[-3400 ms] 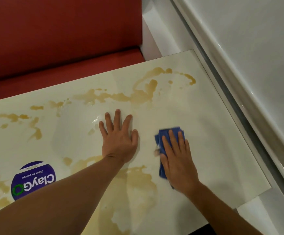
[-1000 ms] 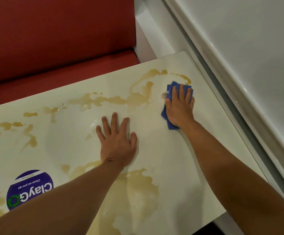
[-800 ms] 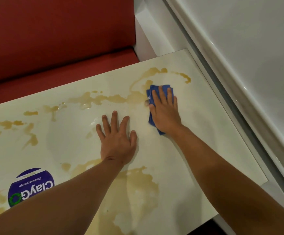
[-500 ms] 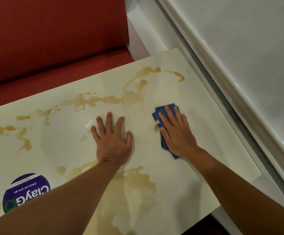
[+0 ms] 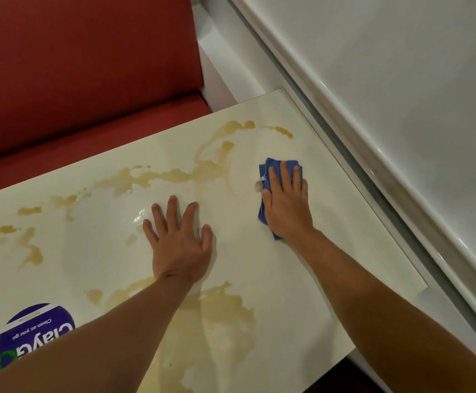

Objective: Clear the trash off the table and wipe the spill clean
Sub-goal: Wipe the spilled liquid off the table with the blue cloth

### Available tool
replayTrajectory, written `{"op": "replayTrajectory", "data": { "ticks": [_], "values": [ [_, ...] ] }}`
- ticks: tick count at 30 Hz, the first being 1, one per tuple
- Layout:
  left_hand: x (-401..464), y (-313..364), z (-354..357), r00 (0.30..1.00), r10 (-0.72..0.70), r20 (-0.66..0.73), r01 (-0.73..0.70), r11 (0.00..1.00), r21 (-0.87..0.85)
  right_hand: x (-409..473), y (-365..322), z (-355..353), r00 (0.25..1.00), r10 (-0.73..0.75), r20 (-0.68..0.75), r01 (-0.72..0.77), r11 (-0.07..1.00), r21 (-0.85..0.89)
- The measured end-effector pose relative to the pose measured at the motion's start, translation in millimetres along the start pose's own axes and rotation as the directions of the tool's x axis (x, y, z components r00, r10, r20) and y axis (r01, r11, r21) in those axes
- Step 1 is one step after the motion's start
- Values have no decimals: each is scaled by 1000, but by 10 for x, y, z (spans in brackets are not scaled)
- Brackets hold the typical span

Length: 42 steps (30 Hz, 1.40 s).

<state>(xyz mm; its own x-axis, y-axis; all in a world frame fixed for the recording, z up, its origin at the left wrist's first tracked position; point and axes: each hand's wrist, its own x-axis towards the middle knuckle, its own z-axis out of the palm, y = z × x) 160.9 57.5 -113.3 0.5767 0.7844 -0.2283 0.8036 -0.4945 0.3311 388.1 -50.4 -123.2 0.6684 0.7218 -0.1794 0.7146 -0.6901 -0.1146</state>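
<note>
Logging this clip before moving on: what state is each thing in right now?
Table: partly wiped, brown streaks remaining.
Spill: still wet-looking, spread across far edge and near side.
Cloth: bunched, flat under right hand.
Right hand: pressing cloth down.
Left hand: flat on table, fingers spread.
Sticker: stuck down, partly hidden by arm.

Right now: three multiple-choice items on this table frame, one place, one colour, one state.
1. Where is the cloth?
A. under the right hand
B. on the red seat
C. under the left hand

2. What colour is the cloth?
A. green
B. blue
C. white

3. What state is the table in?
A. wiped clean
B. covered with trash
C. brown spill remains

Key:
1 A, the palm presses it flat.
2 B, blue edges show around the fingers.
3 C, brown patches lie near the left hand and along the far edge.
</note>
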Motion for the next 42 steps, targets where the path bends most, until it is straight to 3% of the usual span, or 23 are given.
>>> {"op": "replayTrajectory", "data": {
  "ticks": [5, 15, 19, 26, 36, 42],
  "values": [
    [4, -3, 11, 1000, -7, -11, 7, 1000, 0, -288, 41, 55, 998, -64, 1, 64, 998, -12],
    [25, -24, 57, 1000, 3, -16, -3, 1000, 24, 948, 91, -198, 996, 89, -14, -88, 994, 59],
    [10, -22, 57, 1000, 4, -17, -3, 1000, 21, 722, -27, -149, 992, 125, -30, -123, 990, 67],
    [16, -6, 47, 1000, 2, -18, -2, 1000, 25, 175, -134, -69, 998, 65, -13, -64, 998, 29],
    [11, -3, -11, 1000, 1, 9, -1, 999, 42, 1050, -56, -212, 993, 116, 15, -117, 991, 65],
    [19, 0, -14, 1000, -3, 21, 2, 998, 57, 115, -272, -18, 1000, -15, 25, 15, 1000, 17]
  ]
}}
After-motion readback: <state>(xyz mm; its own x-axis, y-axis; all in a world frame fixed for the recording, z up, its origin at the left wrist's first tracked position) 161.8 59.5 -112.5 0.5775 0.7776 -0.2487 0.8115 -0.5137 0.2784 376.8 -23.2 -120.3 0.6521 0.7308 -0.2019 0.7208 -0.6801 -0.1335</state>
